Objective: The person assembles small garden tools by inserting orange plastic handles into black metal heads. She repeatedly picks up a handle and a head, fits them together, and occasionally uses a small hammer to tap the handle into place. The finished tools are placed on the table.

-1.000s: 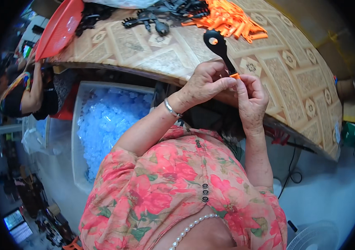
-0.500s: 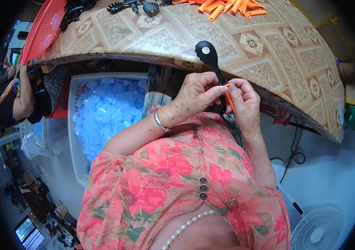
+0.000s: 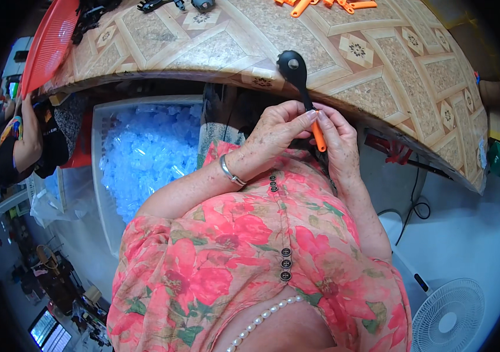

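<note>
Between my two hands is a spaghetti server with a black toothed head (image 3: 292,69) and an orange handle (image 3: 319,141). Its head points away from me, over the table's near edge, and a round hole shows in the bowl. My left hand (image 3: 274,130) pinches it where the black shank meets the orange part. From the other side, my right hand (image 3: 339,136) grips the same joint with thumb and fingers. The handle's end hangs down between my hands, and some fingertips are hidden behind it.
Orange handles (image 3: 301,7) and black utensil heads (image 3: 203,4) lie at the far side of the patterned table (image 3: 244,41). A red basket (image 3: 50,47) is at its left. Below stands a white crate (image 3: 95,146) of bluish clear plastic pieces. Another person's arm (image 3: 30,132) is left, a fan (image 3: 448,320) lower right.
The server has turned slightly in my fingers, so more of the orange handle's face shows. Both hands still grip it. The whole view has shifted a little, with the table's piles now higher in it.
</note>
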{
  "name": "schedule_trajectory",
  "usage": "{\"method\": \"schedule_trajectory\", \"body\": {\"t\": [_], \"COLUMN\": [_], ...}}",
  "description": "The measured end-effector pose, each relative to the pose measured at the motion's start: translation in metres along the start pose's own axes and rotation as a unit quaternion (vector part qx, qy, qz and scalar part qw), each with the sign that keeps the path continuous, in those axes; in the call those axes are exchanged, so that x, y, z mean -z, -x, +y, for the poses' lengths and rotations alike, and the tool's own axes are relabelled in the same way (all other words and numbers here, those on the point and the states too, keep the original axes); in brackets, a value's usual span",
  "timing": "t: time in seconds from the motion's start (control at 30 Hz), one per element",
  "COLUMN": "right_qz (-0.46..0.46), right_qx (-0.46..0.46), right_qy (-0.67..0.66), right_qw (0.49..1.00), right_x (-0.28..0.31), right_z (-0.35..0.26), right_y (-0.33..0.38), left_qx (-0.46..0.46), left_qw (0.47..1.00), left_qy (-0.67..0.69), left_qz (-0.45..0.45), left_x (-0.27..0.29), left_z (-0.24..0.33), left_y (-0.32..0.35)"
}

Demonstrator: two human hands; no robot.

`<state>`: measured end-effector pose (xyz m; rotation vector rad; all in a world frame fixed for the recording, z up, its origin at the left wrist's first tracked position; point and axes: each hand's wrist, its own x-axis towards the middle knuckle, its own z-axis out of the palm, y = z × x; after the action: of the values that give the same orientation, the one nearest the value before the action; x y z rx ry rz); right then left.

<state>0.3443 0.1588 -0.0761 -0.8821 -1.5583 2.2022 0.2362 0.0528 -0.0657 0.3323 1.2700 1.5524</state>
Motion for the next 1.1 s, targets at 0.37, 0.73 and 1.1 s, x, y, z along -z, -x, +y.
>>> {"method": "schedule_trajectory", "body": {"t": [0.37, 0.73, 1.1], "right_qz": [-0.097, -0.109, -0.09], "right_qx": [-0.029, -0.044, -0.059], "right_qy": [-0.147, -0.165, -0.14], "right_qw": [0.984, 0.979, 0.984], "right_x": [-0.016, -0.015, -0.019], "right_z": [-0.003, -0.01, -0.013], "right_y": [0.0, 0.0, -0.009], "left_qx": [0.052, 0.017, -0.008], "left_qw": [0.997, 0.998, 1.0], "left_qy": [0.036, 0.048, 0.002], "left_qz": [0.038, -0.037, -0.024], "left_x": [-0.005, -0.006, -0.003], "left_z": [0.008, 0.013, 0.01], "left_y": [0.006, 0.004, 0.003]}}
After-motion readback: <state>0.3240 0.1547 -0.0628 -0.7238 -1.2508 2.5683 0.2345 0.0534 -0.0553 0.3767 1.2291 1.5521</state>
